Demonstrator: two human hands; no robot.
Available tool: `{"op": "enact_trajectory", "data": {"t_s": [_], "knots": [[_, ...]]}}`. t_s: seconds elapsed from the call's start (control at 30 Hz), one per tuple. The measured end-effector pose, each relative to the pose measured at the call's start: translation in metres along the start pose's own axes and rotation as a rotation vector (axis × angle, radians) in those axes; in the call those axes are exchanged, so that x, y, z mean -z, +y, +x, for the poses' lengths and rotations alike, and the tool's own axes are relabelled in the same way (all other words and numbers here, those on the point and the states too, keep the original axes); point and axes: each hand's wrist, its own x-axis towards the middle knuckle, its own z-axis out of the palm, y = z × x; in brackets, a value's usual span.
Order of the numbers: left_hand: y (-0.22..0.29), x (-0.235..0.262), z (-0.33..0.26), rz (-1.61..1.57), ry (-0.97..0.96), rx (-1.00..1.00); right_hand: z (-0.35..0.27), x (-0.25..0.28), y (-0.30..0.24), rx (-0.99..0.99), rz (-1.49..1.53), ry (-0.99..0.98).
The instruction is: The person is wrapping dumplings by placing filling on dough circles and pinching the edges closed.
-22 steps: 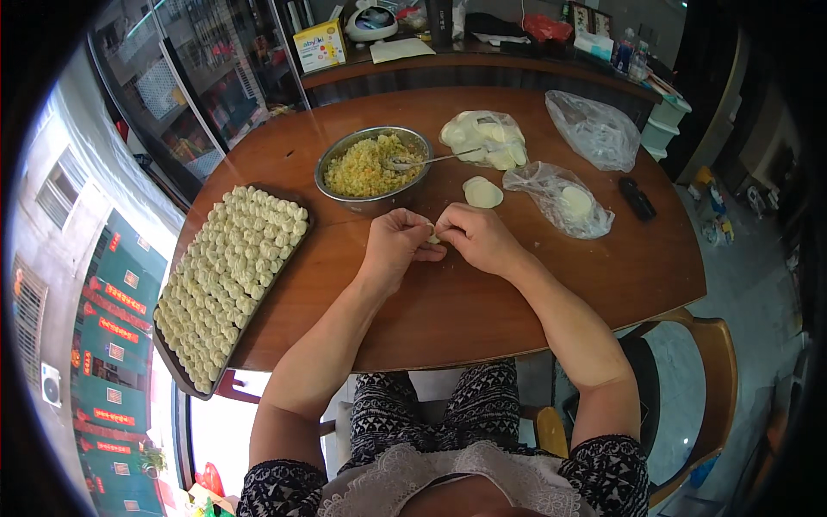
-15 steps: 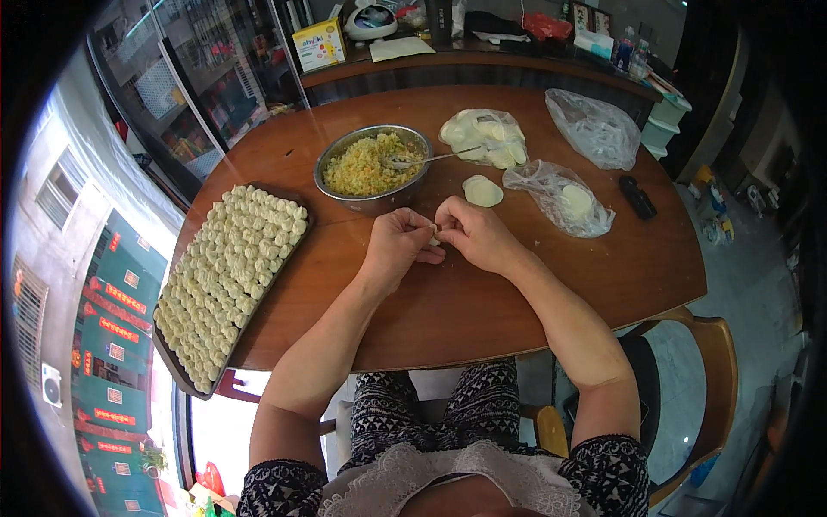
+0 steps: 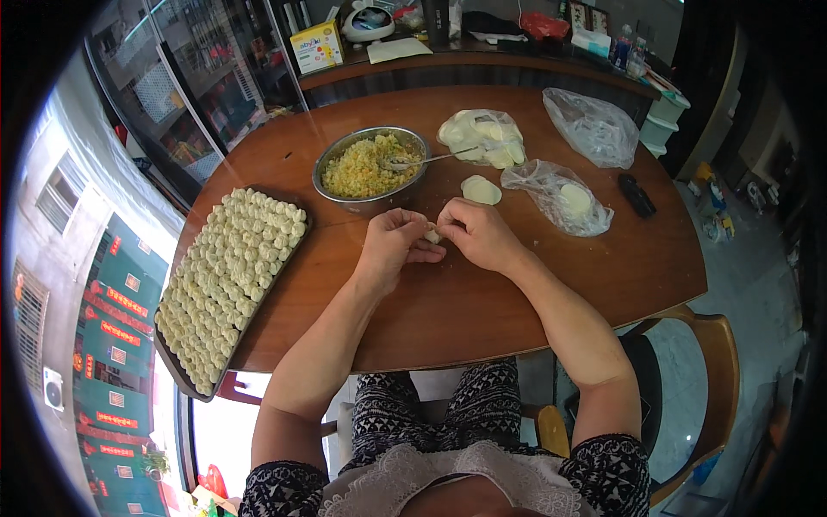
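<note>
- Left hand curled nearly closed over the wooden table, fingertips pinching one side of a small pale dumpling.
- Right hand likewise curled tight, fingers meeting the left's and gripping the other side of the same dumpling.
- Dumpling held between both hands just above the tabletop, mostly hidden by fingers; exact shape hard to tell.
- Metal bowl of yellow-green filling just beyond the hands, a spoon resting in it with the handle pointing right.
- Single round wrapper lying flat on the table just beyond the right hand.
- Stack of round wrappers on clear plastic farther back, right of the bowl.
- Clear bag with a dough lump to the right of the hands; another crumpled clear bag behind it.
- Small dark remote-like object near the table's right edge.
- Long dark tray at the left, packed with rows of finished dumplings, well apart from the hands.
</note>
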Motion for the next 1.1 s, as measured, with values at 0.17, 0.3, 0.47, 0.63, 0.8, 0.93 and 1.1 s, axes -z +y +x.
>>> {"op": "enact_trajectory", "data": {"t_s": [0.17,0.3,0.47,0.63,0.8,0.93,1.1], "knots": [[-0.0032,0.0016,0.0004,-0.007,0.017,-0.032,-0.0002,-0.0016,-0.004,-0.032,0.015,0.017],[-0.0039,0.003,0.0033,-0.032,0.037,-0.032,-0.0004,-0.0011,-0.0021,-0.039,0.018,-0.018],[-0.0074,0.0039,0.005,0.023,0.033,-0.042,-0.0008,-0.0004,-0.0014,-0.009,-0.016,-0.044],[-0.0074,-0.0017,0.0027,0.138,0.043,-0.063,-0.0007,-0.0021,0.0025,0.03,0.003,-0.05],[-0.0092,-0.0018,0.0032,0.232,0.041,-0.107,-0.0009,-0.0033,-0.0031,-0.137,0.107,-0.055],[-0.0076,-0.003,0.003,0.267,0.058,-0.119,-0.0013,-0.0017,-0.0033,-0.088,0.082,-0.084],[-0.0018,-0.0015,0.0012,0.1,0.027,-0.075,-0.0005,0.0006,-0.0003,-0.021,0.019,-0.035]]}}
